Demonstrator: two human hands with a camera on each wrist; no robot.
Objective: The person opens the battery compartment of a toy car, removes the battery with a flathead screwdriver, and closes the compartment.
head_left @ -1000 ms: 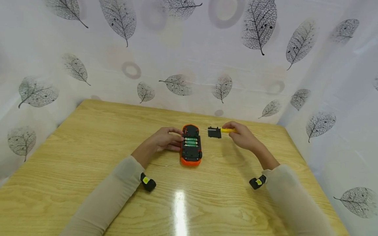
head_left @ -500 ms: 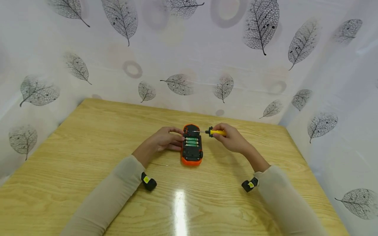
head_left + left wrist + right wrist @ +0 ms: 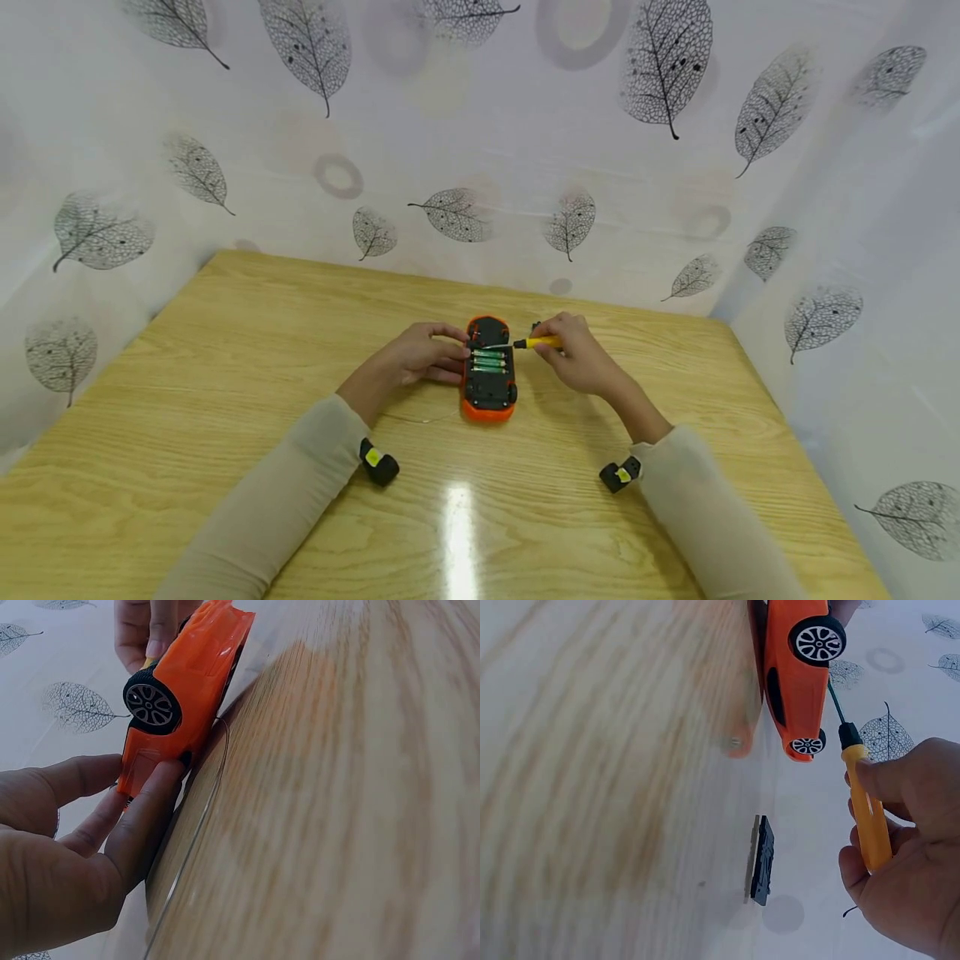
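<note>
An orange toy car [image 3: 489, 411] lies upside down, its black underside facing up. Several green batteries [image 3: 489, 362] sit side by side in its uncovered battery compartment. My left hand [image 3: 426, 354] grips the car's left side with fingers and thumb, beside a wheel in the left wrist view. In my right hand [image 3: 581, 358] is a yellow-handled screwdriver [image 3: 867, 806], held by the handle. Its thin shaft reaches left over the underside, the tip close to the compartment's upper edge. The black battery cover [image 3: 762, 861] rests on the table behind the right hand, mostly hidden in the head view.
A thin wire [image 3: 199, 836] trails from beneath the car across the wooden table [image 3: 300, 500]. Leaf-printed cloth [image 3: 480, 150] rises behind the table and along its sides. Each wrist wears a small black camera, such as the left one [image 3: 380, 465].
My right hand has moved left with the screwdriver, from over the battery cover to over the car, and the shaft now slants down toward the compartment. My left hand stays on the car.
</note>
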